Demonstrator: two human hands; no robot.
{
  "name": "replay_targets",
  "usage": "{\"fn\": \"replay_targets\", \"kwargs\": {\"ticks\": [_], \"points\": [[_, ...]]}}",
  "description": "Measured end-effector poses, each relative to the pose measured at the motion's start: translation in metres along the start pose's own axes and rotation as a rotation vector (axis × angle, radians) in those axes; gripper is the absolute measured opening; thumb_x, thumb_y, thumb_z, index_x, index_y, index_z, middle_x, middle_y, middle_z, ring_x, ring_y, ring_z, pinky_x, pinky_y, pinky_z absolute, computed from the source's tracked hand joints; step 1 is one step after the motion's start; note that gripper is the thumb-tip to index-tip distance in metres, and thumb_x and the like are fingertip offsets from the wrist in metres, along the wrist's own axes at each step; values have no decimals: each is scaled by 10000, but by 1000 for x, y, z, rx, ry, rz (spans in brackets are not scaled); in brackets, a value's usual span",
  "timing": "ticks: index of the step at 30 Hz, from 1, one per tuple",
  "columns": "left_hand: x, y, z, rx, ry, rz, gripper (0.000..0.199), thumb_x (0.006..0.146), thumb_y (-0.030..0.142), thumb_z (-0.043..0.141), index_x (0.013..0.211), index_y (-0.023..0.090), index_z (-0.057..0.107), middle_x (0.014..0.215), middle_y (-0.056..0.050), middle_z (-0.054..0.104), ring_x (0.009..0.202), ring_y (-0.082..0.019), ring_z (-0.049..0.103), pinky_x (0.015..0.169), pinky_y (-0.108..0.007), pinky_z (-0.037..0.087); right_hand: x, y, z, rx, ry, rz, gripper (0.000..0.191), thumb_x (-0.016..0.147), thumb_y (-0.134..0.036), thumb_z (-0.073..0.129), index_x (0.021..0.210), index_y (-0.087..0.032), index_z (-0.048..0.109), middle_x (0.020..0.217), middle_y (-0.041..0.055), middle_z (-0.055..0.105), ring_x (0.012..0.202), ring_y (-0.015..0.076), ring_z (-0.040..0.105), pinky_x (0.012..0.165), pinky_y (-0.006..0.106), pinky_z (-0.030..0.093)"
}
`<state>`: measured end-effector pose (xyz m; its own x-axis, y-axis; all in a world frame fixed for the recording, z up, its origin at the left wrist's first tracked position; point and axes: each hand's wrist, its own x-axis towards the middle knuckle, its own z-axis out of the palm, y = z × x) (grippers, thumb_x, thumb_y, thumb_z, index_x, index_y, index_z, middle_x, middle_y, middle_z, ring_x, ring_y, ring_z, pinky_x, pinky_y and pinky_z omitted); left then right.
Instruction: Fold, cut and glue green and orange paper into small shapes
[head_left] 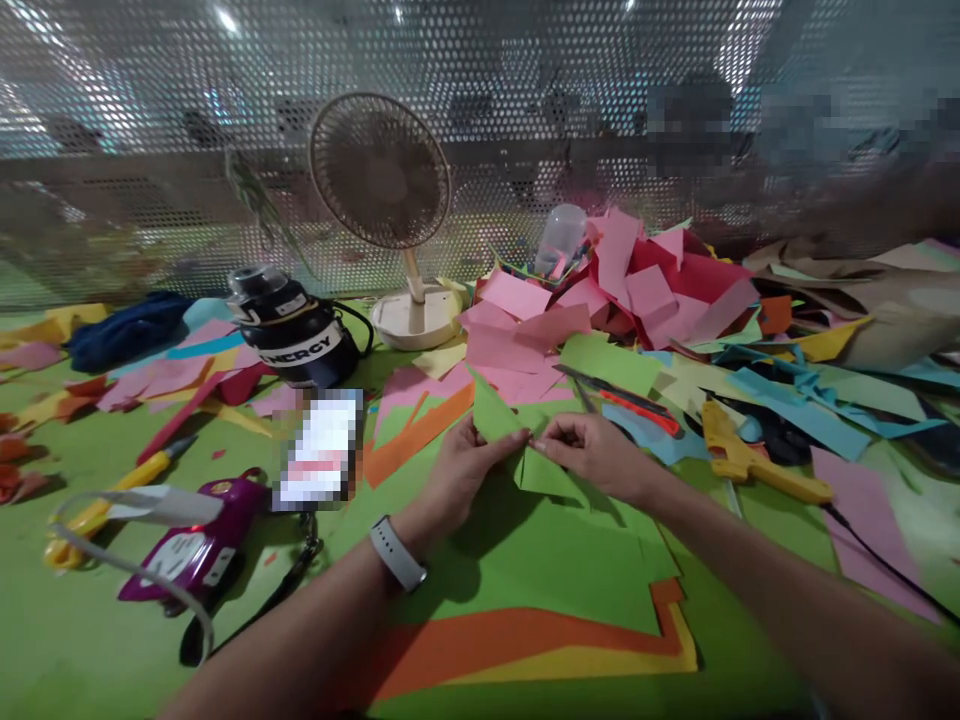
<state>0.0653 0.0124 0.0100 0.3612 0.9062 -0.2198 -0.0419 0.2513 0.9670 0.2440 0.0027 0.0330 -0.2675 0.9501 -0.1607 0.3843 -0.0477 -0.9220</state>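
A folded piece of green paper (551, 475) is held up between my two hands, above a stack of sheets. My left hand (459, 470) pinches its left part, thumb laid along the upper face. With thumb and forefinger together, my right hand (592, 450) grips the same paper near its middle, close to the left thumb's tip. Beneath lie larger green sheets (555, 590), with orange paper (450, 645) and yellow paper showing at the lower edge. Just beyond my right hand rests a dark blade-like tool with a red-orange part (652, 412).
A yellow glue gun (750, 460) with a cord lies right. Behind are pink paper scraps (540, 320), a desk fan (381, 175) and a dark bottle (300, 335). Leftward lie a phone (321, 450), a purple device (199, 540) with a cable, and a yellow-handled tool (112, 510).
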Motion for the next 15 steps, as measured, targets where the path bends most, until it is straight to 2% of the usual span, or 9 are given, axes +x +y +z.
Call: {"fn": "replay_targets", "kwargs": {"ticks": [2,5,8,11,13,15], "points": [[-1,0,2,-161,46,44,338,682,435,792,782,188,584,706,-7,680,579,-145,604,552,-264,465,-2,-1,3,14,-29,22,324,725,-468,687,683,-179,548,569,-71,402,531,92,331,500,250,259],[-1,2,2,-245,85,77,333,661,377,824,771,186,574,622,29,639,479,-107,547,478,-231,419,-5,-1,3,17,-93,60,344,744,-487,692,677,-179,554,541,-74,407,505,85,340,480,243,257],[3,5,-5,-289,162,121,331,639,295,845,783,194,565,609,55,615,466,-82,517,449,-203,377,-8,-1,-6,78,-229,99,308,768,-455,694,718,-170,590,602,-34,549,537,97,489,523,242,374],[8,6,-15,-302,258,104,336,626,241,851,743,200,538,618,66,585,508,-75,524,458,-188,359,-11,-5,-21,97,-374,134,277,765,-422,708,736,-161,617,682,13,639,599,127,602,608,278,477],[10,5,-18,-303,303,70,341,630,242,847,725,203,521,629,62,572,537,-82,531,482,-195,365,-13,-8,-28,75,-296,74,264,784,-418,689,734,-167,621,675,14,641,602,130,607,621,283,491],[10,3,-17,-310,331,67,328,644,264,837,724,202,525,640,54,569,549,-91,526,505,-214,371,-14,-12,-29,23,-33,-65,253,810,-426,666,775,-179,625,729,25,655,666,140,617,663,286,498]]}}
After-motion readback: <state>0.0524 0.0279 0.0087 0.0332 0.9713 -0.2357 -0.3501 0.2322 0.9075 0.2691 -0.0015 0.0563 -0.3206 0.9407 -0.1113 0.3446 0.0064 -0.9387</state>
